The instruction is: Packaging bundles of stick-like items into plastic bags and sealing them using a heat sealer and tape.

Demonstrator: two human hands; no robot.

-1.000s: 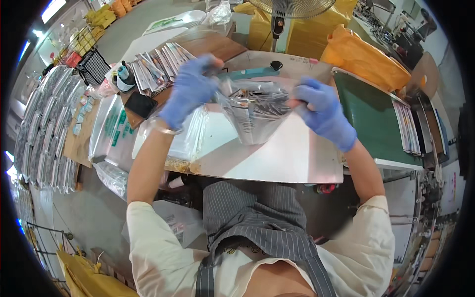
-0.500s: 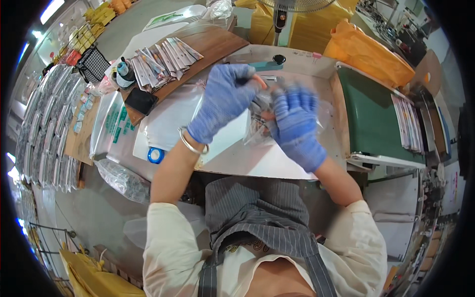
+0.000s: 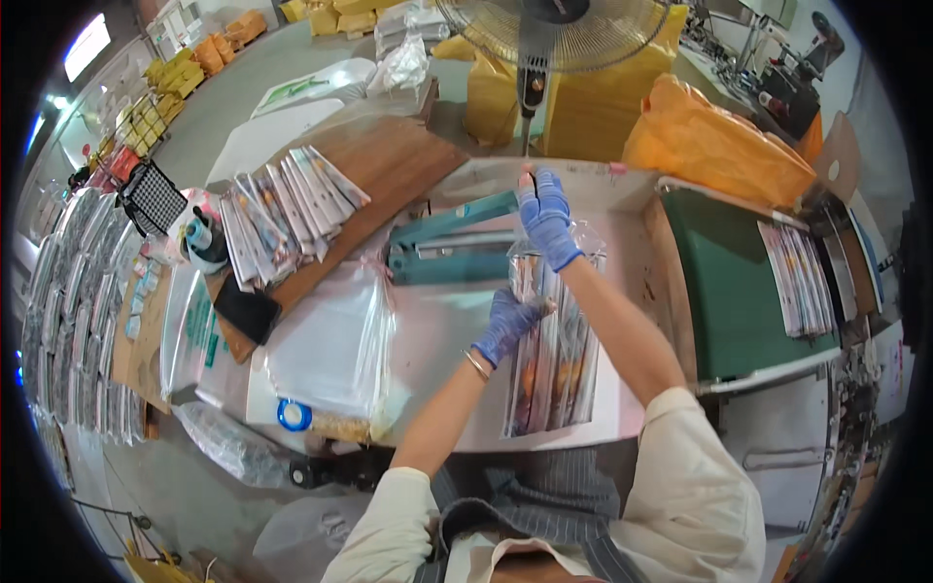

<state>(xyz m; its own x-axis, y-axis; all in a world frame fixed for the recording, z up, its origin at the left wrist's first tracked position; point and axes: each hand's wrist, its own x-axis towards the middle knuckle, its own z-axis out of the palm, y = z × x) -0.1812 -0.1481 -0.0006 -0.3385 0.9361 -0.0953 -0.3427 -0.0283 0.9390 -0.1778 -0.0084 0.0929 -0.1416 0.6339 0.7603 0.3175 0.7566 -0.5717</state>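
Note:
A clear plastic bag (image 3: 554,384) with long, narrow printed packets inside lies lengthwise on the table in front of me. My left hand (image 3: 507,325), in a blue knit glove, is closed on the bag's left side near its upper end. That end reaches the right part of a teal bag sealer (image 3: 437,270), whose long arm is raised at an angle. My right hand (image 3: 546,219), gloved too, is closed around the free end of the sealer's arm, above the bag. The knob at the arm's end is hidden by the glove.
A stack of clear bags (image 3: 326,350) and a blue-and-white tape roll (image 3: 293,415) lie to the left. Printed packets (image 3: 292,214) fan out on a brown board (image 3: 394,155) beside a black phone (image 3: 247,309). More packets (image 3: 797,277) rest on the green surface (image 3: 719,282). A fan (image 3: 554,29) stands beyond.
Both hands have come down and apart from where they were raised together. The filled bag now lies flat, and my right hand has moved onto the sealer's arm. The view has shifted farther forward.

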